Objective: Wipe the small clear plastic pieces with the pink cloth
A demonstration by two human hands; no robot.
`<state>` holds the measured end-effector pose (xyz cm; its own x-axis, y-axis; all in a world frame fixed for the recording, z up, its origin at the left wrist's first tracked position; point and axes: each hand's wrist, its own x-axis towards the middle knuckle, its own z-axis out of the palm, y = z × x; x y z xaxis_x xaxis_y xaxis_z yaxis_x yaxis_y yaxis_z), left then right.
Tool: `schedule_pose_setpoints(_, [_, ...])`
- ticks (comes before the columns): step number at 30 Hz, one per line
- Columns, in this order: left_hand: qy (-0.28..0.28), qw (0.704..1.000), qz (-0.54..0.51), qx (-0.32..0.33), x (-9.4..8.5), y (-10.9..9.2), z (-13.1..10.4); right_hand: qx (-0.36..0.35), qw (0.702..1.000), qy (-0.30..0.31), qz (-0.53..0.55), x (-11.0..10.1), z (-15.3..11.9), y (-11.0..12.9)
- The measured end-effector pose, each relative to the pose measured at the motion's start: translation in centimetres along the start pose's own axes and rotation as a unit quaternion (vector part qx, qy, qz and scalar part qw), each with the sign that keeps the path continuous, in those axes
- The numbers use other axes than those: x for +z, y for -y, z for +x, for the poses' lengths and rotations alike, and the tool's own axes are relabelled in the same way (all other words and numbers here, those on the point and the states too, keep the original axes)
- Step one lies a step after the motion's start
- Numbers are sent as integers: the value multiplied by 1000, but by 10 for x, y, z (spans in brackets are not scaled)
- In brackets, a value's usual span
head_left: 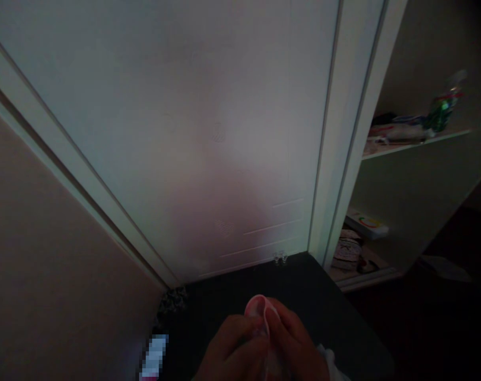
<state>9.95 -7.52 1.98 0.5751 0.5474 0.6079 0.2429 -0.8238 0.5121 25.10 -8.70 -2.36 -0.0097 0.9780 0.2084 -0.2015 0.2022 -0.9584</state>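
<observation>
Low in the head view, my two hands are together over a dark tabletop. Between them is a soft, thin pale item with a pink rim, its upper edge bent into a loop; its exact kind is unclear. My left hand pinches it from the left side. My right hand is closed on it from the right, fingers curled against the rim. The lower part of the item is hidden by my hands and the dim light.
A pale panel rises behind the tabletop. Small clear pieces lie at its base, and a dark cluster sits in the left corner. At right, shelves hold a green bottle, a white box and a patterned pouch.
</observation>
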Motion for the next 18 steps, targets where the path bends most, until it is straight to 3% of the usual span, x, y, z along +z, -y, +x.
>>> schedule_pose_setpoints(5, [-12, 994, 43, 97, 1, 7, 4, -22, 996, -8, -90, 3, 1, -2])
schedule_pose_setpoints(7, [-22, 993, 55, 106, 1, 10, 5, -30, 992, -7, -126, 5, 1, -4])
schedule_pose_setpoints(11, [-32, 998, 29, 35, 0, 11, 0, -47, 983, -8, -180, 8, 1, -6])
schedule_pose_setpoints(15, [-64, 993, 5, -96, -3, 5, -3, -78, 973, 8, -219, 7, 1, -10])
schedule_pose_setpoints(18, [-112, 973, -40, -197, -3, -1, -2, -115, 962, 14, -248, 5, 1, -13])
